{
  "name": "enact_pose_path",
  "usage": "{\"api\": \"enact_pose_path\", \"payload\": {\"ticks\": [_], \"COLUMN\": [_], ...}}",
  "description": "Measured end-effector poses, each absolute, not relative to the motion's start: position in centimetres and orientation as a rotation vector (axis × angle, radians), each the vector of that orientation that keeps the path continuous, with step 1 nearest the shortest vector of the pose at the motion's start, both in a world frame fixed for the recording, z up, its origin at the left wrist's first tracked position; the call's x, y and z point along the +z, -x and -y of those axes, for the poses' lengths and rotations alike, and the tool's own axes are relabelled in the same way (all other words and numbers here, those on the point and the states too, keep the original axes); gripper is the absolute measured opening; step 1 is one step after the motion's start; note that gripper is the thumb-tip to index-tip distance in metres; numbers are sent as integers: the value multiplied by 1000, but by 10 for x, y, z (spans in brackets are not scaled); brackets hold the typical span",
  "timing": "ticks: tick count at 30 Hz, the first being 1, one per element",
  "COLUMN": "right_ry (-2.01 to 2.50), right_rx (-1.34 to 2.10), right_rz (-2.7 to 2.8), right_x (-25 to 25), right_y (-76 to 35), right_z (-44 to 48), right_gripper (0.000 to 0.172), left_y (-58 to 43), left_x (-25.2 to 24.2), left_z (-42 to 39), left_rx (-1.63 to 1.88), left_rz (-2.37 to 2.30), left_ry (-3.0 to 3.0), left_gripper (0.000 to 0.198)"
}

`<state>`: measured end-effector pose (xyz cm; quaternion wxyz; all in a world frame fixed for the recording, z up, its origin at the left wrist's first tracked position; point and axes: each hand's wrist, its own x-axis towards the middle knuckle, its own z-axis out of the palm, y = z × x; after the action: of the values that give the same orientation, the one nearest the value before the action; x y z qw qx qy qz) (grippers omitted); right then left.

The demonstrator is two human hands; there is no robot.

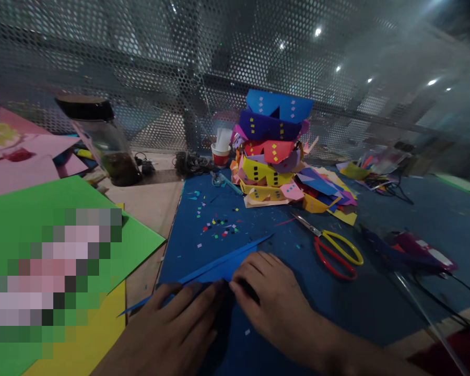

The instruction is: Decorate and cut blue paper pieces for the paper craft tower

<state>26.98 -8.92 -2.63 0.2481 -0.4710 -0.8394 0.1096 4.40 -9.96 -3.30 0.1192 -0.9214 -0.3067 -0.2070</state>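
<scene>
A folded sheet of blue paper (223, 266) lies on the blue mat (188, 209), its long folded edge running up to the right. My left hand (176, 324) rests over its near side, fingers stretched out across the paper. Beside it, my right hand (272, 297) has its fingers curled, with thumb and forefinger at the paper's near edge by my left fingertips. Part of the paper is hidden under both hands. Scissors (321, 233) with red and yellow handles lie to the right of my right hand.
Behind the mat's small paper bits (221, 228) rises a stack of coloured paper shapes (274, 146). A glass jar (113, 151) and paper cup (221, 155) stand at the back. Green sheets (62, 198) lie left; a dark red device with a cable (426, 250) lies right.
</scene>
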Motion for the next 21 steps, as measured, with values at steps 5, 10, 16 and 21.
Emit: {"api": "enact_pose_path", "payload": {"ticks": [5, 10, 16, 21], "right_ry": [1286, 1299, 1312, 1342], "right_rx": [378, 410, 445, 470], "right_rz": [2226, 2221, 2182, 2172], "right_x": [-26, -25, -25, -24], "right_y": [-268, -268, -268, -268], "right_z": [88, 87, 87, 87], "right_gripper": [9, 10, 11, 10], "left_y": [-41, -40, -42, -43], "left_x": [-35, -34, -31, -35], "left_z": [100, 101, 100, 102], "left_rx": [-631, -590, -588, -607], "left_rz": [873, 882, 881, 904], "left_ry": [2678, 2699, 2688, 2701], "left_gripper": [33, 33, 35, 35]}}
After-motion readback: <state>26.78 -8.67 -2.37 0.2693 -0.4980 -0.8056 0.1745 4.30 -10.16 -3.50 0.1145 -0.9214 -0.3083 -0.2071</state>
